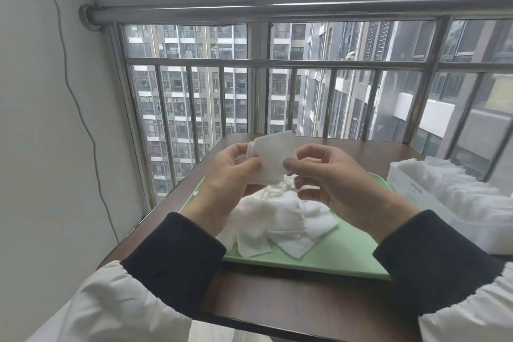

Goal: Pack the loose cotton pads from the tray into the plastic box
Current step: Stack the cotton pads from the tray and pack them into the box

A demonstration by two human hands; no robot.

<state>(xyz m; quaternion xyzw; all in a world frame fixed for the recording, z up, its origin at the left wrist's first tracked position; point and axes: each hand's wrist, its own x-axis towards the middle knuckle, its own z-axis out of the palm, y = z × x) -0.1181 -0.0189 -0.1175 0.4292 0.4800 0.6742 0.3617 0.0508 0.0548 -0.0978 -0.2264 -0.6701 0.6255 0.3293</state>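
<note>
Both the left hand (230, 172) and right hand (327, 175) pinch a small stack of cotton pads (273, 159); light, soft, likely to fan apart, so grip the edges squarely.

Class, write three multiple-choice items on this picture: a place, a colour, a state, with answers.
1. Where is the plastic box? A left of the tray; B right of it; C on it.
2. The tray's colour? A green; B red; C black.
3. How are the raised cotton pads held? A by both hands; B by one hand; C by none.
Answers: 1 B, it stands off the tray's right edge. 2 A, its bare floor is pale green. 3 A, left hand and right hand both pinch them.
</note>
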